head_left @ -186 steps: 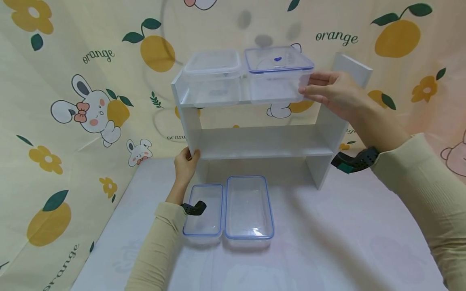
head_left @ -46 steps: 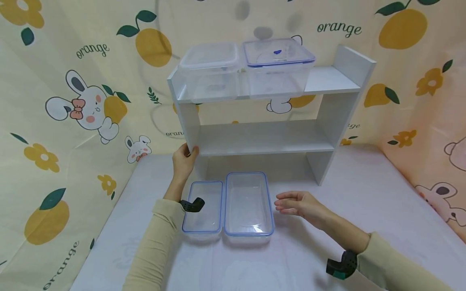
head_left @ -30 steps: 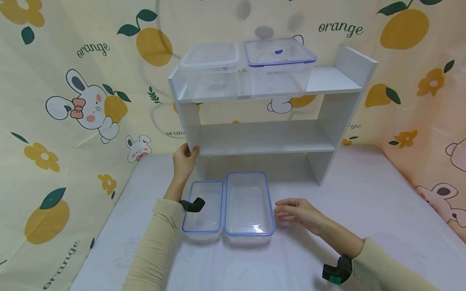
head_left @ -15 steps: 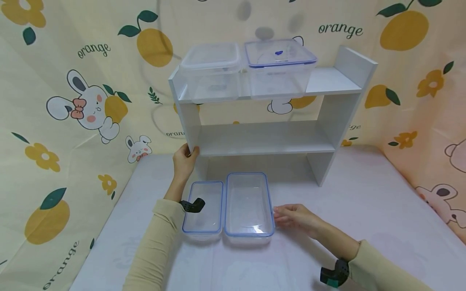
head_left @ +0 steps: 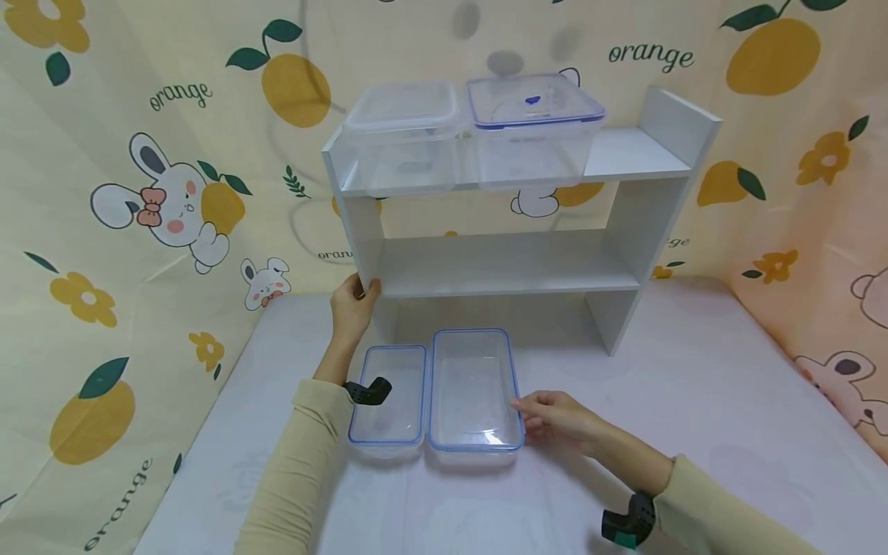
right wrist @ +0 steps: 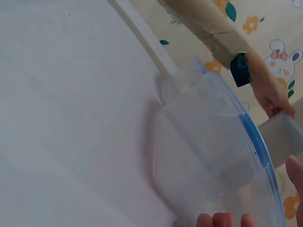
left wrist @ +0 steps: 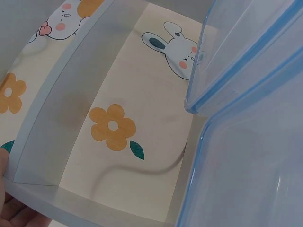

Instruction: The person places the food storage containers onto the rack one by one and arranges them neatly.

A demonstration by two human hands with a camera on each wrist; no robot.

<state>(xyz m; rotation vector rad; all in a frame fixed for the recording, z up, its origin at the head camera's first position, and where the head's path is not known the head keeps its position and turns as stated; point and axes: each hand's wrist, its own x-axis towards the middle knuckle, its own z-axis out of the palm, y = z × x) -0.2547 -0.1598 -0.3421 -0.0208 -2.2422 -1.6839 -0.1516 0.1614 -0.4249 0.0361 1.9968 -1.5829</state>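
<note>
My left hand [head_left: 352,312] grips the left side panel of a white shelf unit [head_left: 509,266], thumb on its front edge. My right hand [head_left: 565,420] is at the right side of the larger clear food container [head_left: 472,393] with a blue rim, which stands on the table. Its thumb lies over the rim, fingers against the side wall. In the right wrist view, the food container's wall [right wrist: 189,146] rises between the fingertips [right wrist: 222,220] and thumb. A smaller clear, blue-rimmed food container [head_left: 388,401] stands close to its left, partly behind the left wrist camera.
On the top shelf stand a clear container with a whitish lid [head_left: 402,139] and, beside it, one with a blue-edged lid [head_left: 534,131]. The middle shelf board [head_left: 506,262] is behind the table containers. A printed cloth [head_left: 173,231] hangs behind the white-covered table [head_left: 694,385].
My right hand has come down from the lidded container on the top shelf, then moved left to the larger food container's rim. The left hand has stayed on the shelf's side panel.
</note>
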